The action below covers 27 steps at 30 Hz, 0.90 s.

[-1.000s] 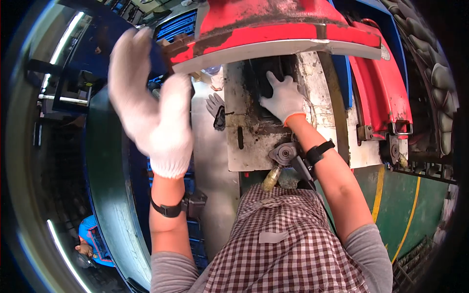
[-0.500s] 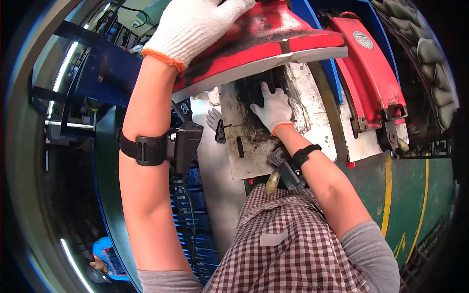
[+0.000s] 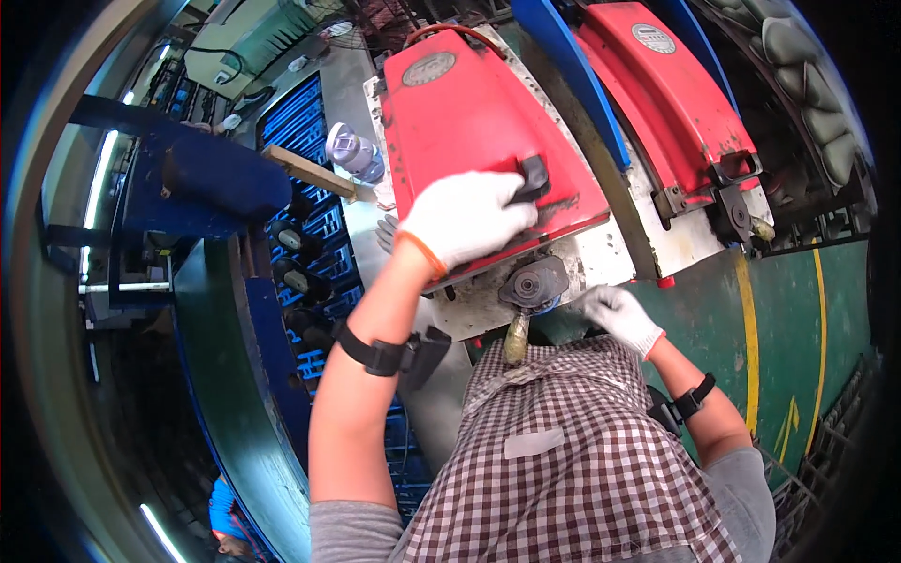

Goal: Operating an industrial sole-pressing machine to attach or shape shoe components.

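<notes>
A red cover point(image 3: 469, 113) with an oval badge lies lowered over a worn metal base plate point(image 3: 601, 258). My left hand point(image 3: 469, 218), in a white knitted glove, is closed round the black handle point(image 3: 533, 178) near the cover's front edge. At the plate's front, a round grey metal latch point(image 3: 533, 283) has a lever with a worn, wrapped grip point(image 3: 515, 340) pointing toward me. My right hand point(image 3: 619, 317), gloved too, hovers right of the latch. Its fingers look loosely curled but are smeared by motion.
A second red cover point(image 3: 657, 84) stands at the right, past a blue panel point(image 3: 577, 80). Left of the base are a pale purple-grey object point(image 3: 352, 150), a grey glove point(image 3: 387, 232) and a wooden bar point(image 3: 310, 172). Grey moulded pieces point(image 3: 793, 56) hang at far right.
The red cover has swung down from its raised position onto the base, with my left hand moving down on it. My right hand has left the plate's surface and moved nearer me and rightward.
</notes>
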Motion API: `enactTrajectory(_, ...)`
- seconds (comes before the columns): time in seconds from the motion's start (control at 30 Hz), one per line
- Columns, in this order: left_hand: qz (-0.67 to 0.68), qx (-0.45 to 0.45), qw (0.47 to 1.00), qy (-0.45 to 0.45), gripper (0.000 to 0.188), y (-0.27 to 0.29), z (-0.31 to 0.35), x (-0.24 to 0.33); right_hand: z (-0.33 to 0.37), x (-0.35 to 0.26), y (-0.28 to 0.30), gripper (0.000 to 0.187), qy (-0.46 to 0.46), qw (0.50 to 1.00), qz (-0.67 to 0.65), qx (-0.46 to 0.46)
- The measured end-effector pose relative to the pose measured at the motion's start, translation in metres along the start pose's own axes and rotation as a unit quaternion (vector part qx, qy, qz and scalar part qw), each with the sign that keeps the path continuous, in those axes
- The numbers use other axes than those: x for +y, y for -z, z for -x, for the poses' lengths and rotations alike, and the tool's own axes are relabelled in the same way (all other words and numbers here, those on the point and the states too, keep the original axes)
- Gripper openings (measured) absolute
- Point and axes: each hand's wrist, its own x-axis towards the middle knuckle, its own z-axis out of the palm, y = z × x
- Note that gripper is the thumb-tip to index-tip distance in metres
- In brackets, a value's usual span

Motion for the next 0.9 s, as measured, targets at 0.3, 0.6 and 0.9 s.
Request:
enactTrajectory(0.3, -0.093, 0.057, 0.993, 0.050, 0.035, -0.110, -0.012, -0.030, -0.038, -0.022, -0.048, 0.069, -0.148, 0.917, -0.135, -0.345)
enactTrajectory(0.6, -0.112, 0.063, 0.991, 0.043, 0.033, -0.119, -0.016, -0.022, -0.038, -0.005, -0.068, 0.044, -0.245, 0.780, -0.457, -0.349)
enactTrajectory(0.9, -0.009, 0.193, 0.980, 0.047, 0.027, -0.117, -0.010, -0.006, 0.006, -0.005, 0.126, 0.038, -0.096, 0.971, -0.217, -0.028)
